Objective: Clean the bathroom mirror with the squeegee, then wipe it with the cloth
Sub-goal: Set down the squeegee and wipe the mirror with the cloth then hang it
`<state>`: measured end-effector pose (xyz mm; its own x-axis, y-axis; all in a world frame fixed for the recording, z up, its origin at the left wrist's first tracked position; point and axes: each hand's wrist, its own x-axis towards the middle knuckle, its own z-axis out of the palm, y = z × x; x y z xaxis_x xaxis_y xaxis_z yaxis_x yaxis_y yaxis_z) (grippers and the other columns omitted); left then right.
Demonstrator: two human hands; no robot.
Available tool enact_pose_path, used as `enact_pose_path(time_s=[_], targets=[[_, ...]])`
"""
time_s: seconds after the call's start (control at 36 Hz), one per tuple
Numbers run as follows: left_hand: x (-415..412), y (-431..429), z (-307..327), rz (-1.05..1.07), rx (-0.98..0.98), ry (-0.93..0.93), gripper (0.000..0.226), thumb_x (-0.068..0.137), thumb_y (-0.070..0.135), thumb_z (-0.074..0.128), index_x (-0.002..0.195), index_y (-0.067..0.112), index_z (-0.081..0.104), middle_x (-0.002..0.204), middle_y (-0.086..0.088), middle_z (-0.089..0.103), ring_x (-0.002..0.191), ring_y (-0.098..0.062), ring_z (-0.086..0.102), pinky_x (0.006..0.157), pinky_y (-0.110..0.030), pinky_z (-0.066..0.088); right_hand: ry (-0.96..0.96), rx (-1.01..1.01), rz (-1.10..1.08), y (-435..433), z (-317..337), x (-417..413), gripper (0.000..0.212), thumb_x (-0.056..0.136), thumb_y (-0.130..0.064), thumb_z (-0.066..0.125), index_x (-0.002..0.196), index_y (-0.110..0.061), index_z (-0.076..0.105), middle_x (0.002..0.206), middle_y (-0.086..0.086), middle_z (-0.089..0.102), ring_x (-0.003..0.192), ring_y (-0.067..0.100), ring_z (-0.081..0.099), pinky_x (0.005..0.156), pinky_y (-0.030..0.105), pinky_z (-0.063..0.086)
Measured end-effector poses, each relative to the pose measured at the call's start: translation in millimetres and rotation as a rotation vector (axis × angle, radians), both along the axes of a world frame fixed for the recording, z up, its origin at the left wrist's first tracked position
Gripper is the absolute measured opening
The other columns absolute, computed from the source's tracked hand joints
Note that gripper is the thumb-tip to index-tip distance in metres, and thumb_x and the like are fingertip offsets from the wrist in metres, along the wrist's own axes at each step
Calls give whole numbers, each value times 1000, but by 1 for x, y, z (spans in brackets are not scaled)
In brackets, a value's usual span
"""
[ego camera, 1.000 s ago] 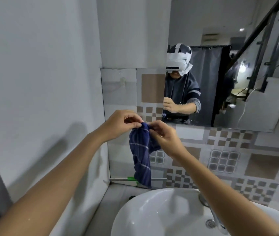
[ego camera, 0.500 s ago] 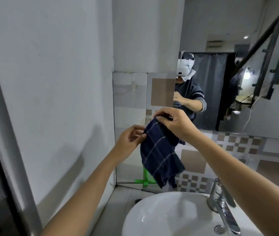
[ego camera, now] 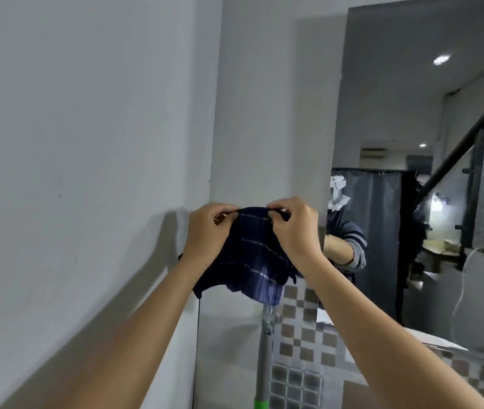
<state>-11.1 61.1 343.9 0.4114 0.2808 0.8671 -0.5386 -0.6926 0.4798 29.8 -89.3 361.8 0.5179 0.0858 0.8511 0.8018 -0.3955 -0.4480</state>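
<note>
Head view: squeegee (ego camera: pixel 263 358) pole just left of the mirror (ego camera: pixel 412 143), head cut off below frame, top hidden behind the cloth (ego camera: pixel 249 255), which hangs down from both grips at the mirror's left edge, left hand (ego camera: pixel 206 236) and right hand (ego camera: pixel 293 228) raised, fingers pinching its top hem.

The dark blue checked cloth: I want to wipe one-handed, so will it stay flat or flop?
The dark blue checked cloth probably flops: it sags below both pinching hands, left, right. Likely light; fingertips alone carry it.
</note>
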Motion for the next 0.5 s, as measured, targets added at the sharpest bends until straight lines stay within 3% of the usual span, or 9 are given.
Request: enact_pose_path(time_s=[0.08,0.19,0.33,0.5], targets=[[23,9,11,45,-49,-20,14,86,12,60,92,17,72,89,5,69,80,-3,61,71,-7,45,-25,15,-25,19,10,16,20,89,-6,52,95,-9,70,99,4,61,83,12,50,69,16,35],[45,19,8,73,-86,20,17,89,13,55,98,14,69,99,1,68,90,-11,61,82,-23,48,-49,-32,-83,41,6,37,25,90,-4,46,98,-6,69,100,6,57,84,19,51,68,30,43],[56,24,0,70,-104,7,18,88,5,54,97,8,69,93,1,66,84,-8,58,76,-10,41,-101,-121,-136,53,-11,49,25,89,2,44,96,-1,67,96,9,52,88,23,51,62,37,46],[65,30,-15,-38,-186,46,18,84,-1,58,93,8,71,86,3,67,78,-5,61,75,-6,46,-75,-120,-114,49,-30,51,25,89,-2,43,95,-5,67,91,7,48,83,22,46,58,39,48]])
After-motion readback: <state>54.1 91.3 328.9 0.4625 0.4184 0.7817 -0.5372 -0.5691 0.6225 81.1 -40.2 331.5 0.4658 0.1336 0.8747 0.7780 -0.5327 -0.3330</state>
